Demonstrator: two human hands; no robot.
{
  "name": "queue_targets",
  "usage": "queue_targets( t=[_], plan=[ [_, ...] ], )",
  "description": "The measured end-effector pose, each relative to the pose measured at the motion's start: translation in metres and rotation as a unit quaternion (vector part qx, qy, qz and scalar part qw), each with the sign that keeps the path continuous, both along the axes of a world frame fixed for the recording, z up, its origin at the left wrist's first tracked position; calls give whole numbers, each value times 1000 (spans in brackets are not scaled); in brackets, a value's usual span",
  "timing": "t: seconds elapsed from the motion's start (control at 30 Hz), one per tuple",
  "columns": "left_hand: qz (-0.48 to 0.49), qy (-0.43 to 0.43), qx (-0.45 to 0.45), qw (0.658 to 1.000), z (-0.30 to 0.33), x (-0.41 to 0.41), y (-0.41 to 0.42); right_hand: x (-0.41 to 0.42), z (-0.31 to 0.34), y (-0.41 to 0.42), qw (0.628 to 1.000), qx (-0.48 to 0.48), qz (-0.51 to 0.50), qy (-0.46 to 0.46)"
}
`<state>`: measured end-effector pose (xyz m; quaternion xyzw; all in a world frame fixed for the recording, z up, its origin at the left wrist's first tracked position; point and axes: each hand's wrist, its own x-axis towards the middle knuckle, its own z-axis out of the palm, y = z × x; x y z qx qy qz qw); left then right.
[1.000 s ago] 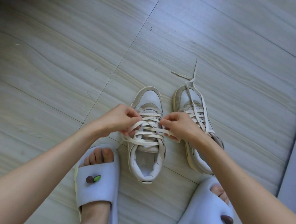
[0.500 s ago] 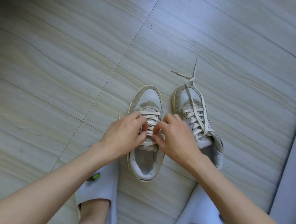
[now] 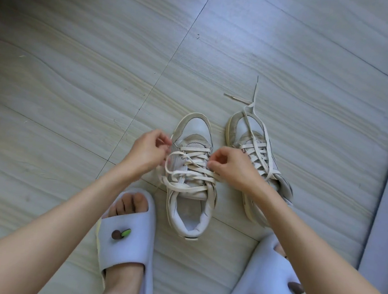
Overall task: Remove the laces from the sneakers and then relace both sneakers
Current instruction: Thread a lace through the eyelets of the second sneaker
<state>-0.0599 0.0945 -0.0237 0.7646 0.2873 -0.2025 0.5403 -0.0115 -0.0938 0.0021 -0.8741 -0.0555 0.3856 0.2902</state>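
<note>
Two white sneakers side by side on the tiled floor [image 3: 75, 86], left hand [image 3: 148, 150] and right hand [image 3: 229, 166] each pinching the cream lace [image 3: 192, 168] of the left sneaker [image 3: 191, 177], right sneaker [image 3: 254, 153] just beside, its lace loose.

Two sneakers [image 3: 191, 170], two slippers [image 3: 128, 243], two hands [image 3: 148, 150].

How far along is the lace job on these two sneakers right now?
Early. Nothing is fully unlaced: both sneakers are still threaded. In hand: the left hand and right hand pinch the loosened lace on the left sneaker. The right sneaker is only untied. All relacing remains.
</note>
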Motion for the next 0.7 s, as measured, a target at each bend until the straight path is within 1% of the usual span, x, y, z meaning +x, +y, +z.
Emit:
queue_targets(
  t=[0.03, 0.07, 0.13, 0.17, 0.23, 0.33, 0.43, 0.53, 0.63, 0.7],
  plan=[
    [-14, 48, -70, 996, 0, 1, 1, 2, -2, 1, 1000, -5, 12, 19],
    [-51, 73, -106, 990, 1, 1, 2, 3, -3, 1, 999, -4, 17, 29],
    [-92, 76, -111, 987, 1, 0, -1, 5, -4, 1, 999, 8, 12, 33],
    [-92, 70, -100, 988, 1, 0, -4, 5, -5, 1, 999, 12, 10, 30],
    [-98, 53, -47, 993, 0, 2, -9, 3, -6, 2, 1000, 14, 11, 17],
    [-161, 25, 33, 986, 0, 4, -11, 0, -6, 4, 999, 10, 43, 6],
    [-255, 3, 72, 964, 6, 7, -10, -1, -3, 6, 993, -5, 120, 3],
    [-328, -39, 118, 937, 12, 12, -8, 1, 0, 8, 986, -3, 165, -33],
    [-337, -120, 130, 925, 18, 17, -8, 1, 6, 11, 981, 32, 175, -82],
    [-331, -159, 121, 922, 20, 20, -12, 2, 9, 14, 978, 53, 179, -90]
  ],
)
